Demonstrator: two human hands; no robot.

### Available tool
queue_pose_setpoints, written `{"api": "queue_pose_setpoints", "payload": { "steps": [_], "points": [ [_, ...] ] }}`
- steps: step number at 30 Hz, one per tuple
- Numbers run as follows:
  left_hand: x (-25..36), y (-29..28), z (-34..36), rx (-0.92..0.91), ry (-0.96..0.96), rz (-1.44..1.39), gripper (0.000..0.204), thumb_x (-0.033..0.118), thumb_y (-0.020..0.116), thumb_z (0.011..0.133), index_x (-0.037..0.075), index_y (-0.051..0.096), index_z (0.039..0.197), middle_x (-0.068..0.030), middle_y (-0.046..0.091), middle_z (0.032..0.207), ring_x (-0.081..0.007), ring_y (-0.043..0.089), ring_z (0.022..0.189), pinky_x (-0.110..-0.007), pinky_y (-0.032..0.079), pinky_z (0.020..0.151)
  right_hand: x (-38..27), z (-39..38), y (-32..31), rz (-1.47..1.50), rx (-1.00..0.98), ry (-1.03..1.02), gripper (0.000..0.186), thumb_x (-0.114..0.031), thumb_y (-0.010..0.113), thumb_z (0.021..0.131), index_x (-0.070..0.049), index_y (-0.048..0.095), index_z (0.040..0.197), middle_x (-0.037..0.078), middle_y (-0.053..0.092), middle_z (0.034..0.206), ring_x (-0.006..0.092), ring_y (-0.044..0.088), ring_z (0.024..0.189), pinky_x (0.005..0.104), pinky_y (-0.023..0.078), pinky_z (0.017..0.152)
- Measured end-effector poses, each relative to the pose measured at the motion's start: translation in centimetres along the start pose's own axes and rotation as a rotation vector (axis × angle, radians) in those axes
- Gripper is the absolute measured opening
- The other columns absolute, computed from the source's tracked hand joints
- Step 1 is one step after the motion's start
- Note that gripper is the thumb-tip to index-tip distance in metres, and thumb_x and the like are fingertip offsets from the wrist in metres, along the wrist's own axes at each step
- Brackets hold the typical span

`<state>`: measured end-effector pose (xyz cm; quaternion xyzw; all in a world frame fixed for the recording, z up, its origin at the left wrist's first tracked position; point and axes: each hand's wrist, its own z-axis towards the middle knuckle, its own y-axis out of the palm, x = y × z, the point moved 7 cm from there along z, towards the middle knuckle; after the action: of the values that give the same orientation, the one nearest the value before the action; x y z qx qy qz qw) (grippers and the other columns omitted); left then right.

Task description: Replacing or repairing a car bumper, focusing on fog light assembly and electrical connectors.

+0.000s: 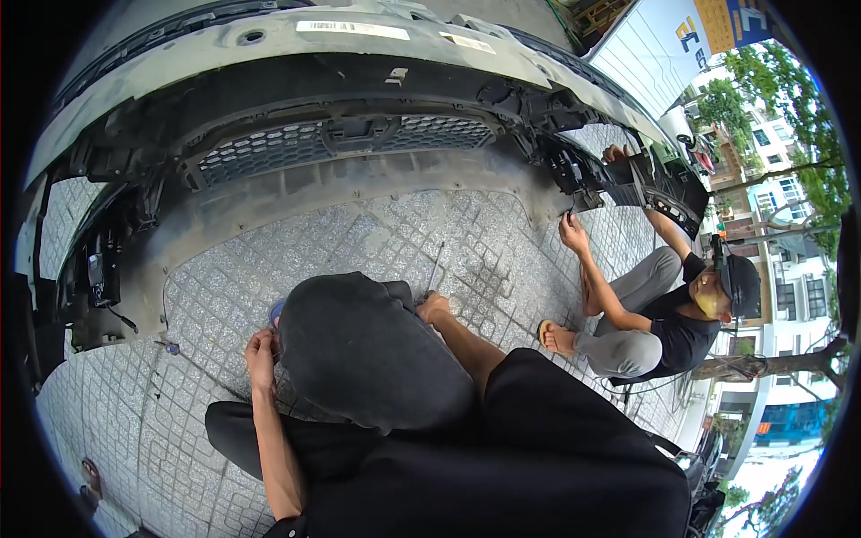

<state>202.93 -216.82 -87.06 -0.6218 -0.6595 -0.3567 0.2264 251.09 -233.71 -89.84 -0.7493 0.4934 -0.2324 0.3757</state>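
Apparently, car bumper [296, 193] stands on paving [502, 287], inner face toward hands, probably exposing fittings. Right hand [435, 308] at near end of thin tool [437, 264]; grip hidden, cannot tell. Left hand [261, 351]: fingers bent together, contents unclear. Co-worker's hand [574, 235] at bumper's right end, perhaps steadying it.

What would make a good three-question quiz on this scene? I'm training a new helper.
1. True or false: the co-worker wears a cap.
2. Which of the camera wearer's hands is nearest the thin tool?
3. In the picture, the mesh grille appears: a) below the tool; b) above the tool; c) nowhere.

Key: 1 true; 2 right hand; 3 b.
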Motion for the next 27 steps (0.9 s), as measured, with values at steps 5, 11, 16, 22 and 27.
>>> {"api": "queue_pose_setpoints", "payload": {
  "steps": [5,11,16,22,27],
  "points": [
    [-1.0,-1.3,0.9,-0.054,-0.007,0.024,0.023,0.023,0.062,0.109,0.003,0.073,0.114,0.0036,0.067,0.093,-0.0066,0.057,0.08,-0.024,0.047,0.076,-0.7,0.0,0.7,-0.084,-0.016,-0.077,0.062,-0.034,0.074,0.078,-0.011,0.073,0.135,0.02,0.077,0.125,0.0367,0.073,0.118,0.0421,0.059,0.101],
    [-1.9,-1.1,2.8,-0.021,0.02,0.171,0.026,0.022,0.062,0.109,-0.001,0.072,0.114,0.0031,0.066,0.096,-0.007,0.053,0.085,-0.024,0.045,0.08,0.1,0.2,2.6,-0.031,-0.191,-0.034,0.055,-0.037,0.071,0.08,-0.017,0.077,0.131,0.014,0.079,0.122,0.0295,0.076,0.111,0.039,0.062,0.094],
    [-1.4,-0.8,2.1,-0.002,0.009,0.172,0.027,0.022,0.06,0.11,-0.002,0.071,0.114,0.0013,0.067,0.098,-0.0085,0.056,0.087,-0.026,0.047,0.082,0.3,0.0,3.4,-0.068,-0.261,-0.082,0.054,-0.04,0.074,0.079,-0.018,0.08,0.127,0.01,0.081,0.118,0.0277,0.08,0.095,0.0378,0.065,0.079],
    [-1.7,-0.8,2.4,-0.034,0.01,0.116,0.029,0.024,0.06,0.11,-0.002,0.07,0.117,0.0002,0.068,0.1,-0.0097,0.059,0.091,-0.027,0.049,0.085,0.4,-0.3,3.6,-0.037,-0.372,-0.058,0.062,-0.05,0.076,0.074,-0.018,0.08,0.127,0.012,0.079,0.123,0.0269,0.076,0.114,0.0364,0.06,0.096],
    [-0.5,-0.7,1.5,-0.03,0.048,0.135,0.027,0.025,0.059,0.111,0.002,0.071,0.118,0.0002,0.07,0.097,-0.0093,0.062,0.084,-0.027,0.051,0.077,-0.9,-1.2,1.4,-0.016,-0.194,-0.138,0.045,-0.037,0.067,0.085,-0.003,0.081,0.112,0.019,0.08,0.105,0.0328,0.081,0.081,0.042,0.066,0.077]
  ]
}}
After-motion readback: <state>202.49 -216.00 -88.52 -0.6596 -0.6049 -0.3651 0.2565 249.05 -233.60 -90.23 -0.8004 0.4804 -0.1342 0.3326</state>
